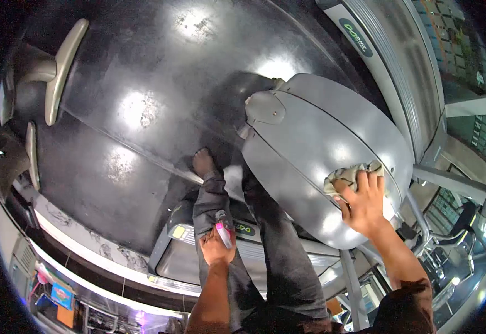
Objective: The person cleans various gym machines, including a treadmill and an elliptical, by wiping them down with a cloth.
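My right hand (365, 203) presses a crumpled, pale patterned cloth (354, 177) against the large grey plastic cover (315, 133) of a gym machine. The fingers curl over the cloth and bunch it. Low near my leg, my left hand (218, 249) is wrapped round a small spray bottle (225, 238) with a clear body and a pink and dark top. Part of the bottle is hidden by the fingers. The grey cover has a rounded shape with long seams, and a smaller rounded cap (266, 107) sits at its far end.
A treadmill side rail (365, 53) with a logo badge runs along the upper right. Another machine's frame (190, 261) lies beneath my legs. My bare foot (204, 162) stands by the dark floor surface (159, 67). Beige handles (64, 72) stick out at the left.
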A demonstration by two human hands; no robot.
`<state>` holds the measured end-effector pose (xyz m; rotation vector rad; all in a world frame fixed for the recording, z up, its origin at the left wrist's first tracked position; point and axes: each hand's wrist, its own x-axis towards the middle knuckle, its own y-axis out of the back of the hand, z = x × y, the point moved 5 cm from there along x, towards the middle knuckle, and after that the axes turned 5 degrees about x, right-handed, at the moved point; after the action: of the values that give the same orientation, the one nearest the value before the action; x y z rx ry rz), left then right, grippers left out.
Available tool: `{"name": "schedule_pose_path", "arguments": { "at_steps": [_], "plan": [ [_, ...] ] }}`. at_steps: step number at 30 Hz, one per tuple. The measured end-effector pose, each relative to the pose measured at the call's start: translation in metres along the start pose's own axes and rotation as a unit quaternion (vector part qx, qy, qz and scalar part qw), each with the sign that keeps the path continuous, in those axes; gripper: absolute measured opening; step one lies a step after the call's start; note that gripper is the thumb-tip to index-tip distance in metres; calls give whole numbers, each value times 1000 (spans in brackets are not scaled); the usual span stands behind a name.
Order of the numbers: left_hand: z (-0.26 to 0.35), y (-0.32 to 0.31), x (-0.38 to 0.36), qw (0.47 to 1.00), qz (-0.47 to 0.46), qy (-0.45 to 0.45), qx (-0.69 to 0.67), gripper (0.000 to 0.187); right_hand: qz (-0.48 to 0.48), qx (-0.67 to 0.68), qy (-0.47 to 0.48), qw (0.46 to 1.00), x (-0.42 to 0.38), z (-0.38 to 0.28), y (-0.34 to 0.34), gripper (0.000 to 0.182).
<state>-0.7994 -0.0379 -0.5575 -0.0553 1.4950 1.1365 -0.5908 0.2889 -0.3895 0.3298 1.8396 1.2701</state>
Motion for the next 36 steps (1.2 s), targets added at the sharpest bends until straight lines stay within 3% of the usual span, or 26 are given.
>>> {"name": "schedule_pose_path", "arguments": {
  "at_steps": [1, 5, 12, 18, 24, 28, 33, 36],
  "plan": [
    [3, 2, 0, 1000, 0, -1, 27, 53, -8, 6, -27, 1000, 9, -3, -3, 33],
    [6, 6, 7, 999, -14, 9, 46, 52, -79, -28, 18, 996, 46, -16, -12, 37],
    [-3, 13, 14, 1000, -5, 12, 29, 47, -158, -31, 35, 986, 105, -34, -27, 28],
    [-12, 27, 15, 1000, 11, -1, -10, 45, -168, -63, 42, 983, 137, -49, -41, 26],
    [-29, 28, 18, 996, 46, -15, -76, 44, -103, -70, 122, 985, 189, -76, -89, 22],
    [-42, 33, 22, 992, 56, 5, -112, 39, -160, -164, 53, 972, 264, -81, -132, 25],
    [-59, 43, 24, 997, 58, -4, -54, 38, -230, -134, -21, 964, 332, -64, -200, 26],
    [-71, 45, 25, 992, 69, 26, -99, 40, -266, -124, -52, 955, 360, -61, -229, 27]
  ]
}}
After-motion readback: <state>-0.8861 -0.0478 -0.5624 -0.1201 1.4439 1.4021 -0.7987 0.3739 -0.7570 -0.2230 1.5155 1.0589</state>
